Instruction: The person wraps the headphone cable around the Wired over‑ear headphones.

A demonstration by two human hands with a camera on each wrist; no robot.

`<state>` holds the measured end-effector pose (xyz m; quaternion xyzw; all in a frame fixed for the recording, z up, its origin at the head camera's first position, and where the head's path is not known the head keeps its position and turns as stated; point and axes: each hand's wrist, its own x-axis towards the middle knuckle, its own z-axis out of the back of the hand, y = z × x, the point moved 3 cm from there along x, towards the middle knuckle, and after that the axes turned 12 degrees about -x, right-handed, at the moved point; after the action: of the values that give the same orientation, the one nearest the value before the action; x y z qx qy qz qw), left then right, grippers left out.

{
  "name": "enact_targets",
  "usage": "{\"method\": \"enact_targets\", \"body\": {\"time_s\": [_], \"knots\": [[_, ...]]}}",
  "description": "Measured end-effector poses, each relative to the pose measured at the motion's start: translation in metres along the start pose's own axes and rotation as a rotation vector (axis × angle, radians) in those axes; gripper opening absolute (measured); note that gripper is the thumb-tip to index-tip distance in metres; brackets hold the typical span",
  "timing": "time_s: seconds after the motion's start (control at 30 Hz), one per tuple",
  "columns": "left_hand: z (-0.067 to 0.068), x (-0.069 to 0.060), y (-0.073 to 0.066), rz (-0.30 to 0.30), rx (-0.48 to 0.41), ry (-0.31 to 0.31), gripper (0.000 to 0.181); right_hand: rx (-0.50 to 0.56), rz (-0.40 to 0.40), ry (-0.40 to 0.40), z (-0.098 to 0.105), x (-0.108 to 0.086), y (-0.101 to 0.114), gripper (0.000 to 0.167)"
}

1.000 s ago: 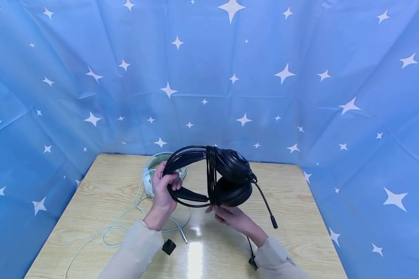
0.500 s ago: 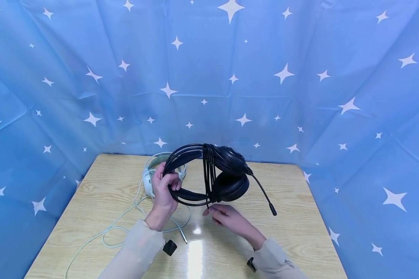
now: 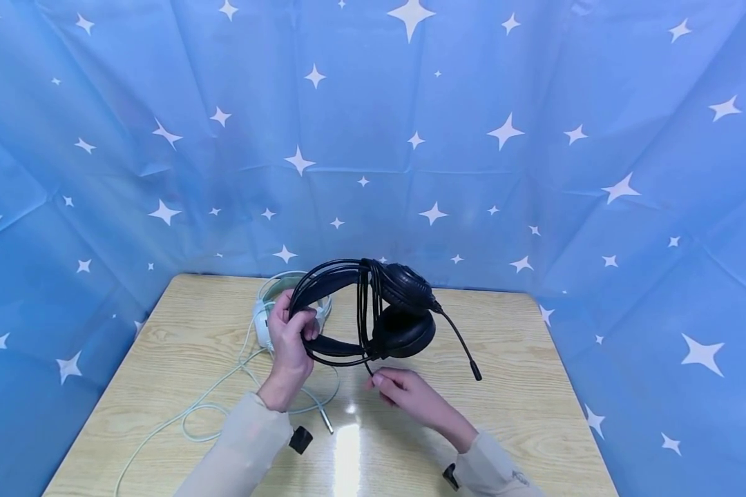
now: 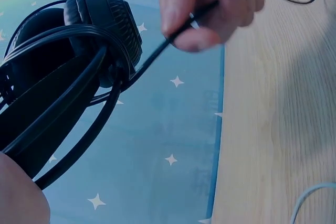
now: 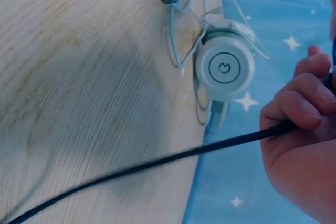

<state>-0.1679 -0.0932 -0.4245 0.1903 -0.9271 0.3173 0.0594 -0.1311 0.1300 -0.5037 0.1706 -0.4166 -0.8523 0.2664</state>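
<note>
A black headset with a boom microphone is held sideways above the table. My left hand grips its headband, with the thumb on the inner side. Several turns of black cable wrap around the headset beside the earcups. Below the earcups, my right hand pinches a length of that cable between thumb and fingers. In the left wrist view the cable runs taut from the headset to the right fingertips. A further stretch of cable leaves the right hand in the right wrist view.
Pale green headphones rest on the table behind my left hand. Their thin cable loops across the left of the wooden table and ends in a metal plug. A blue star-patterned curtain surrounds the table.
The headset's earcup end and microphone have shifted slightly left. My right hand has drawn the cable a little down and away, and the wrapped turns are more spread apart. My left hand keeps its hold.
</note>
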Motion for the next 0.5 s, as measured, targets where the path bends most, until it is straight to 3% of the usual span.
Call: {"method": "enact_targets", "body": {"time_s": [0.33,0.5], "knots": [[0.005,-0.003,0.0,-0.096,0.25,0.012,0.031,0.11,-0.031,-0.033,0.005,-0.009,0.02,0.029],[0.008,-0.004,-0.001,-0.217,0.448,0.077,0.029,0.145,-0.022,-0.035,0.01,-0.011,0.031,0.03]]}}
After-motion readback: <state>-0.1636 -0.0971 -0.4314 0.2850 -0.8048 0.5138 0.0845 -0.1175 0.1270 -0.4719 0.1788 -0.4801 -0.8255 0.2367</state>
